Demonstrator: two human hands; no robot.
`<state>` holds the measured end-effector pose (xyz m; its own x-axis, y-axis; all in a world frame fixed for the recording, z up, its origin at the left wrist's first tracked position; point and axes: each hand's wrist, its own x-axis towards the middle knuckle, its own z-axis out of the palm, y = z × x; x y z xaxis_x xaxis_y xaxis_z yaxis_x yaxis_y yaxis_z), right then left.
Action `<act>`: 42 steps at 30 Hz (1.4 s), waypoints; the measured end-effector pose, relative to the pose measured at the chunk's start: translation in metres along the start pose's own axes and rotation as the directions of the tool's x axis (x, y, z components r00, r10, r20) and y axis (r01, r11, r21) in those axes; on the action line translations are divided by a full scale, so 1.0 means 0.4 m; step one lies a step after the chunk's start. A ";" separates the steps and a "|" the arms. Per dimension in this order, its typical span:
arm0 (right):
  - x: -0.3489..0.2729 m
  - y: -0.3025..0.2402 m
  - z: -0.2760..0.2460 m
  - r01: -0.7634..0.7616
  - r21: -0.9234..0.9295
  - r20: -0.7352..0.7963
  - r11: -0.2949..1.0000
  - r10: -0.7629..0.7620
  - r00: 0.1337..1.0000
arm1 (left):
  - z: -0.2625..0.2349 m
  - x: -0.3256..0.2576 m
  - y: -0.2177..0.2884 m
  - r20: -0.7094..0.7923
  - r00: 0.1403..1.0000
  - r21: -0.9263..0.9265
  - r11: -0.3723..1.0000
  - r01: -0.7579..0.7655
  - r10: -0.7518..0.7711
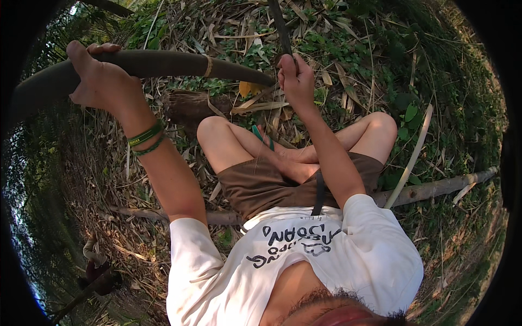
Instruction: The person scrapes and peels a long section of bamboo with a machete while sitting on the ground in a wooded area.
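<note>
My left hand (106, 84) is wrapped round a thick, dark green bamboo pole (168, 63), with the fingertips showing over its far side. A pale ring marks a node on the pole, and its cut end lies just left of my right hand (298, 84). That right hand is closed in a fist round a long, dark, narrow tool that looks like a machete (280, 30). It points away from me, past the top edge of the view. Most of its handle is hidden in my fist. The tool and the pole appear apart.
I sit cross-legged on leaf-littered ground. A short dark log (196, 106) lies beyond my left knee. Behind my legs runs a long grey pole (435, 190), with a pale curved strip (412, 157) against it at right. Low green plants grow ahead.
</note>
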<state>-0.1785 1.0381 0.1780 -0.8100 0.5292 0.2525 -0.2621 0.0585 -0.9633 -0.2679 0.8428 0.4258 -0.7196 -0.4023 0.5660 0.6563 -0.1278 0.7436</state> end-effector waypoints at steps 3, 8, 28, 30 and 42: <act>-0.094 0.285 -0.025 0.070 -0.093 -0.057 0.993 -0.076 0.995 | 0.038 0.018 -0.030 -0.002 0.999 -0.003 0.999 -0.053 0.053; -0.125 0.518 -0.131 -0.412 -0.719 -0.104 0.559 0.500 0.860 | 0.041 0.060 -0.085 0.053 0.995 -0.044 0.996 -0.079 0.082; -0.024 0.481 -0.119 -0.680 -0.576 -0.039 0.455 0.815 0.578 | 0.024 0.070 -0.106 0.057 0.996 -0.069 0.996 -0.060 0.064; 0.023 0.390 -0.100 -0.734 -0.533 -0.008 0.421 0.865 0.503 | 0.007 0.070 -0.105 0.055 0.998 -0.054 0.998 -0.034 0.037; -0.056 0.378 -0.090 -0.242 -0.684 0.034 0.688 0.362 0.932 | -0.050 0.153 -0.173 0.274 0.935 0.263 0.918 -0.297 0.224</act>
<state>-0.1811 1.0657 0.0236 -0.8673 0.4855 -0.1102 0.3748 0.4911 -0.7864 -0.3529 0.8088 0.4016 -0.5878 -0.1565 0.7938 0.7568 0.2406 0.6078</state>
